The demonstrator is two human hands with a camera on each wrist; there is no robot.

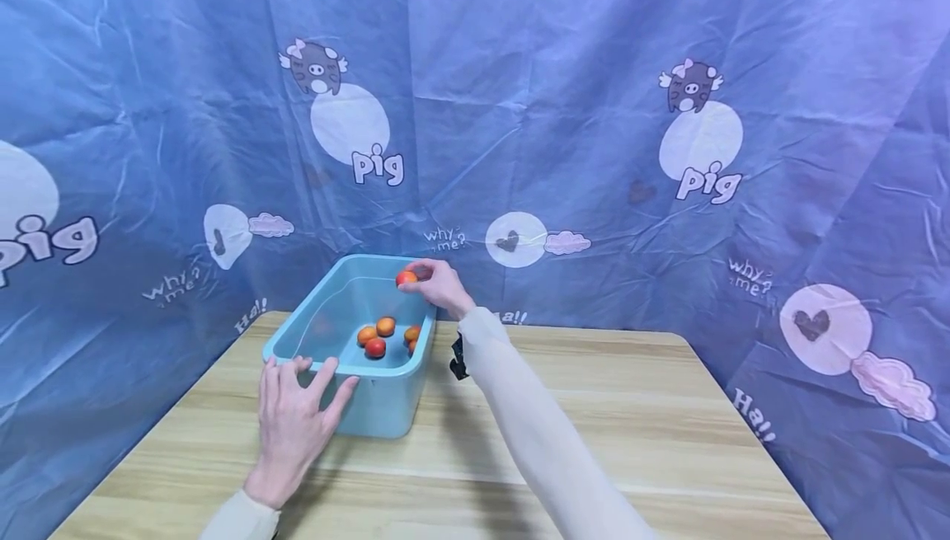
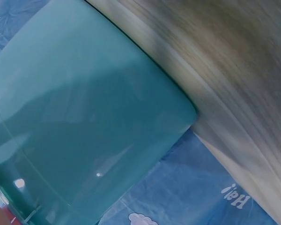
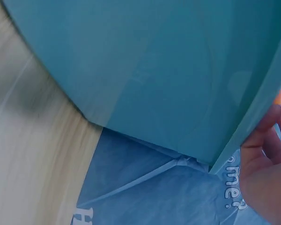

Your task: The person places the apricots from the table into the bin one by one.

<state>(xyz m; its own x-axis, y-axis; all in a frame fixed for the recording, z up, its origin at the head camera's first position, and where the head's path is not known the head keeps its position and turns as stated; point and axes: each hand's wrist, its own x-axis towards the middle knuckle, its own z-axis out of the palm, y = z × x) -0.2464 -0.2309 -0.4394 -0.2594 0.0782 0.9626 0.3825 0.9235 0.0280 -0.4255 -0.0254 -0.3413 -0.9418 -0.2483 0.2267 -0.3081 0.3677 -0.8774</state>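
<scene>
A light blue plastic bin (image 1: 382, 408) stands on the table, with several small, round red-orange fruits (image 1: 375, 348) on its floor. At the bin's far right corner, my right hand (image 1: 439, 286) pinches another red-orange fruit (image 1: 406, 278) between thumb and fingers, at rim height. In the right wrist view, that hand (image 3: 264, 164) appears beside the bin's rim, and only a sliver of orange shows past the fingers. My left hand (image 1: 293, 420) rests on the near rim with its fingers spread. The left wrist view mostly shows the bin's outer wall (image 2: 98, 117).
The wood-grain table (image 1: 594, 408) extends to the right of the bin. A blue cloth curtain (image 1: 475, 111) printed with pigs hangs behind the table and along both sides. A small black object (image 1: 458, 359) sits by the right sleeve.
</scene>
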